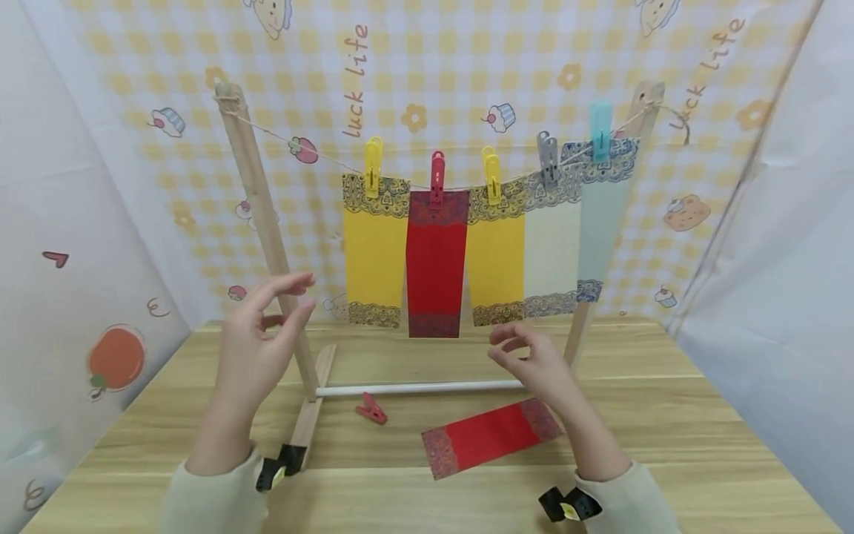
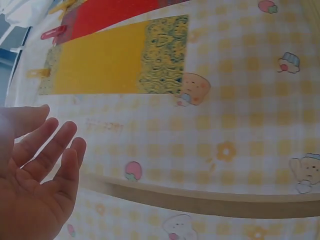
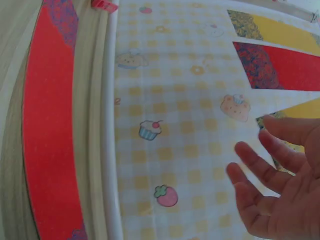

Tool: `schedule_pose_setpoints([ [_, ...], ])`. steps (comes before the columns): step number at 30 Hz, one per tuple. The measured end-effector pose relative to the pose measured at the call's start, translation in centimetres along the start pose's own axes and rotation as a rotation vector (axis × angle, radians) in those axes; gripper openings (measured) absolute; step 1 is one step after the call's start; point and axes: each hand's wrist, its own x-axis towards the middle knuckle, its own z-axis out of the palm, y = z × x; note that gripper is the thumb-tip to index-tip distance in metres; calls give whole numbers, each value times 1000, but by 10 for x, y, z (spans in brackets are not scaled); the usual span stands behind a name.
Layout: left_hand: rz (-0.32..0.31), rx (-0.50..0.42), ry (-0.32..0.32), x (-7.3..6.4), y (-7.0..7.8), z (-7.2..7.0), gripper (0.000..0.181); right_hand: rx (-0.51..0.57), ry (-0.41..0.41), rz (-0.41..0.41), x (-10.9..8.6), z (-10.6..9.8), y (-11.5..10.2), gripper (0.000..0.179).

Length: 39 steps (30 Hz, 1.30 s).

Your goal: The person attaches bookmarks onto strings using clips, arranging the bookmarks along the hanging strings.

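My left hand [image 1: 256, 345] hovers in front of the rack's left wooden post, fingers loosely bent and holding nothing. Above the table, my right hand [image 1: 537, 363] is likewise bare, just below the hanging cards. On the tabletop lies a red card [image 1: 490, 436] with patterned ends, left of my right forearm. A red clothespin [image 1: 371, 409] rests near the white rod. Clipped along the string are a yellow card [image 1: 375, 256], a red card [image 1: 435, 267], another yellow card [image 1: 497, 259], a cream card [image 1: 552, 252] and a pale blue-green card [image 1: 597, 230].
The wooden rack has a left post [image 1: 260, 193], a right post [image 1: 582, 330] and a white rod [image 1: 420, 388] low between them. Yellow, red, grey and light blue clothespins pinch the hanging cards. Behind stands a yellow checked cloth [image 1: 414, 67]; white cloth [image 1: 87, 185] borders the left.
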Motion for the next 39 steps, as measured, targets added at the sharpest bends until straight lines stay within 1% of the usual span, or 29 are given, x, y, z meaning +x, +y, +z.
schedule_pose_setpoints([
  [2,-41,0,-10,-10,-10,2,27,-57,-83,-7,-1,1,6,21],
  [3,-50,5,-24,-14,-15,3,26,-76,-122,-11,-2,1,9,23],
  [5,-49,27,-59,-20,-26,6,25,-91,-184,-18,-3,2,14,24],
  [8,-49,68,-121,-29,-40,9,21,-84,-261,-23,-2,4,21,24],
  [10,-68,91,-166,-33,-48,11,18,-94,-307,-42,-1,5,26,25],
  [12,-104,100,-224,-36,-54,13,15,-117,-354,-62,1,8,29,27],
  [14,-139,119,-296,-37,-59,16,15,-150,-408,-72,2,10,32,27],
  [16,-162,149,-368,-37,-62,18,16,-174,-456,-61,2,14,34,28],
  [17,-171,166,-403,-37,-63,20,17,-179,-482,-48,2,16,34,29],
  [20,-165,222,-494,-37,-68,24,17,-155,-555,35,0,22,35,30],
  [22,-152,235,-544,-38,-71,28,17,-147,-582,97,-2,24,34,31],
  [24,-137,228,-589,-40,-75,33,16,-155,-598,156,-4,25,34,31],
  [27,-127,190,-648,-43,-80,41,14,-204,-609,196,-7,26,33,31],
  [32,-131,150,-723,-49,-84,50,17,-255,-619,195,-9,28,33,32],
  [37,-182,141,-802,-52,-87,56,21,-309,-630,152,-9,32,34,30],
  [39,-212,130,-836,-54,-89,59,22,-331,-633,145,-9,33,35,29],
])
